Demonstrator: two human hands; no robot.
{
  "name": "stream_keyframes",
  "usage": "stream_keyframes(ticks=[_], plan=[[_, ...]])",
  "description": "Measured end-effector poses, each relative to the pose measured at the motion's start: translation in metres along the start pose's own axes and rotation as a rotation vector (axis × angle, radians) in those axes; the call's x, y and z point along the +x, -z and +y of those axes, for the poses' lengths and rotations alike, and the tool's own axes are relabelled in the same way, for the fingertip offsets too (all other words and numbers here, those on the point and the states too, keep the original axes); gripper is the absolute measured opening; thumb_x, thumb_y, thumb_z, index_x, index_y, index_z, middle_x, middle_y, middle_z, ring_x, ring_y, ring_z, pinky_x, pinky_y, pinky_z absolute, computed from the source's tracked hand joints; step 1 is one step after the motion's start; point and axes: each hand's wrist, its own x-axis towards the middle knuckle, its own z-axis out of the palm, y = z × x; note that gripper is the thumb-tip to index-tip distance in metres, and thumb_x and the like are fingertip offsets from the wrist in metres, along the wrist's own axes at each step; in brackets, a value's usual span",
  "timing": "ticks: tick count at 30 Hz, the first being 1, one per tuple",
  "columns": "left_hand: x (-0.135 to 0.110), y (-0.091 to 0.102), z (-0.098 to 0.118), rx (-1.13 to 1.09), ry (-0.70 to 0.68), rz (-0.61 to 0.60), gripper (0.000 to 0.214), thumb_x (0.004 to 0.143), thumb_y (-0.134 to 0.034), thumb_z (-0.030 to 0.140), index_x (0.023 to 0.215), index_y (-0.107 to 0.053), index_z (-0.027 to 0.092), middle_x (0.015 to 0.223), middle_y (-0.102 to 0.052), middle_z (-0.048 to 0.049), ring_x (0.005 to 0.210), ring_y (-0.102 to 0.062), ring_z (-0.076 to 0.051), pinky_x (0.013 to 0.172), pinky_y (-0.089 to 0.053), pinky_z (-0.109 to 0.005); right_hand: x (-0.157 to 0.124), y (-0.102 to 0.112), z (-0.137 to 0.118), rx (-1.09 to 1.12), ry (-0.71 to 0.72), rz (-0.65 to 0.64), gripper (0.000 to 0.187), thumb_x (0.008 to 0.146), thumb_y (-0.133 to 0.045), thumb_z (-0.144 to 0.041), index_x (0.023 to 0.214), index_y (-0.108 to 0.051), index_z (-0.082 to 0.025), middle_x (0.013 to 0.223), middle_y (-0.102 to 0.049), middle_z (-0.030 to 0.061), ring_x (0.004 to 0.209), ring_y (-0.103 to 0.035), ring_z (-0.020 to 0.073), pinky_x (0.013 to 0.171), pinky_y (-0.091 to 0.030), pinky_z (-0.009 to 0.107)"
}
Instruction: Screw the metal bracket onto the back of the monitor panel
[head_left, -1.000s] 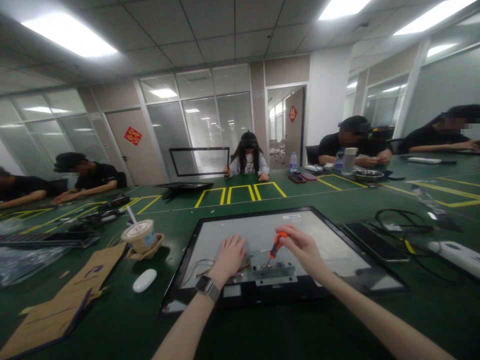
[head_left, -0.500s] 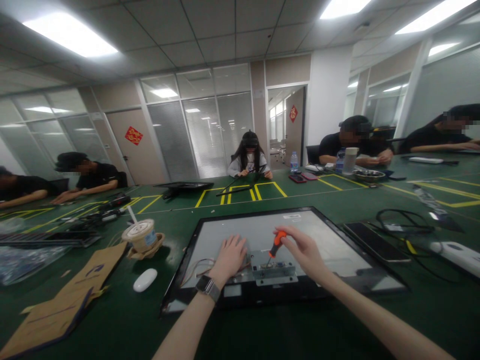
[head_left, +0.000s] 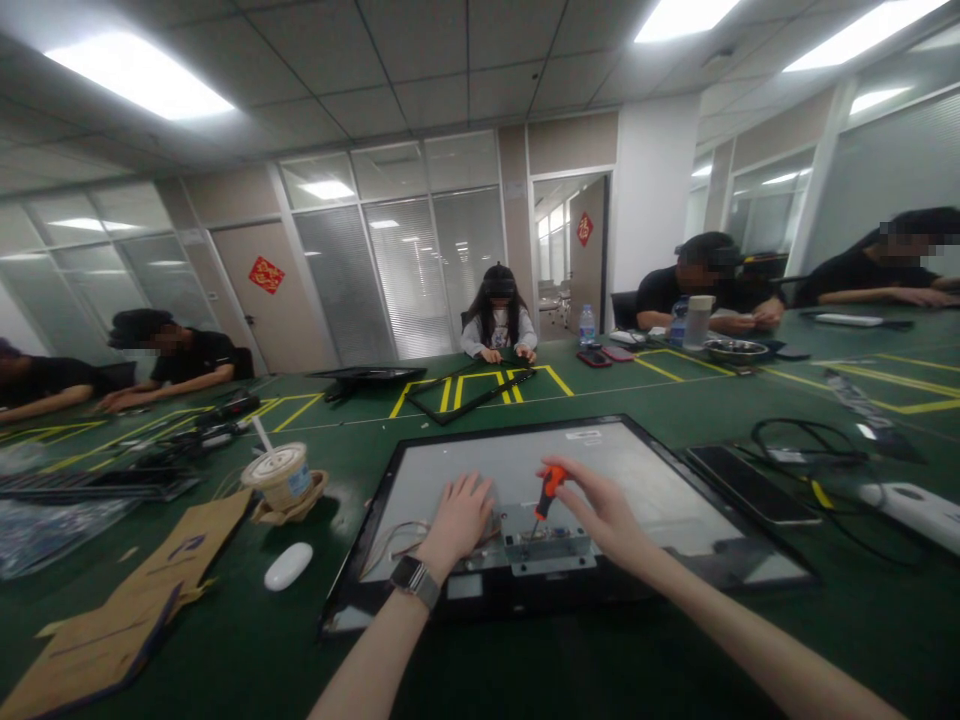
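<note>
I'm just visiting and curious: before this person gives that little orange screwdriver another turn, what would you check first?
1. Screwdriver gripped in the right hand: ok, the fingers are closed round the orange handle.
2. Tip seated in a screw on the metal plate: cannot tell, too small to see.
3. Left hand steadying the monitor panel: ok, it lies flat on the panel beside the plate.
4. Wires away from the tip: ok, the visible ones lie by the left wrist.
5. Drink cup away from the panel: ok, it stands apart on the table.
</note>
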Motion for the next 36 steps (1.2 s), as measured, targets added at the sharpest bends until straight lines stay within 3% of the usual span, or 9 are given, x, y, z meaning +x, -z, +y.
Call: stream_keyframes(ticks=[9, 17, 22, 31, 36], plan=[[-0.002, 0.009, 0.004, 0.023, 0.021, -0.045, 0.043, 0.102, -0.031, 0.027, 0.142, -0.047, 0.022, 0.153, -0.042, -0.0116, 0.141, -0.037, -0.029, 0.114, -0.034, -0.051, 0.003, 0.001, -0.01, 0.016, 0.026, -0.002, 0.024, 0.09, -0.063, -0.034, 0.109, -0.072, -0.024, 0.097, -0.077, 0.0064, 0.093, -0.072, 0.0246, 0.089, -0.056, 0.039], [-0.003, 0.012, 0.005, 0.03, 0.012, -0.06, 0.045, 0.101, -0.032, 0.024, 0.144, -0.044, 0.02, 0.154, -0.041, -0.0125, 0.141, -0.038, -0.029, 0.113, -0.034, -0.051, 0.001, 0.0, -0.005, 0.023, 0.019, -0.044, 0.027, 0.094, -0.056, -0.032, 0.117, -0.068, -0.024, 0.105, -0.076, 0.0073, 0.098, -0.071, 0.023, 0.093, -0.054, 0.039], [-0.003, 0.015, 0.007, 0.035, 0.012, -0.055, 0.044, 0.101, -0.032, 0.022, 0.143, -0.046, 0.021, 0.153, -0.042, -0.0117, 0.141, -0.038, -0.028, 0.115, -0.032, -0.051, 0.004, 0.0, -0.004, 0.027, 0.079, 0.011, 0.021, 0.089, -0.065, -0.03, 0.108, -0.072, -0.024, 0.097, -0.071, 0.0056, 0.095, -0.068, 0.0215, 0.086, -0.054, 0.033], [-0.003, 0.014, 0.006, 0.025, 0.024, -0.069, 0.045, 0.101, -0.032, 0.023, 0.143, -0.046, 0.02, 0.154, -0.041, -0.0113, 0.141, -0.038, -0.029, 0.115, -0.032, -0.051, 0.006, 0.0, -0.013, -0.011, 0.099, 0.02, 0.02, 0.092, -0.061, -0.023, 0.109, -0.071, -0.024, 0.089, -0.072, 0.0032, 0.089, -0.069, 0.0193, 0.085, -0.055, 0.031], [-0.003, 0.012, 0.005, 0.026, 0.013, -0.057, 0.044, 0.1, -0.032, 0.021, 0.142, -0.047, 0.021, 0.153, -0.042, -0.0112, 0.141, -0.038, -0.028, 0.114, -0.033, -0.051, 0.002, -0.001, -0.01, -0.063, 0.076, 0.043, 0.03, 0.091, -0.061, -0.026, 0.121, -0.066, -0.024, 0.1, -0.075, 0.0045, 0.097, -0.07, 0.0212, 0.089, -0.055, 0.034]])
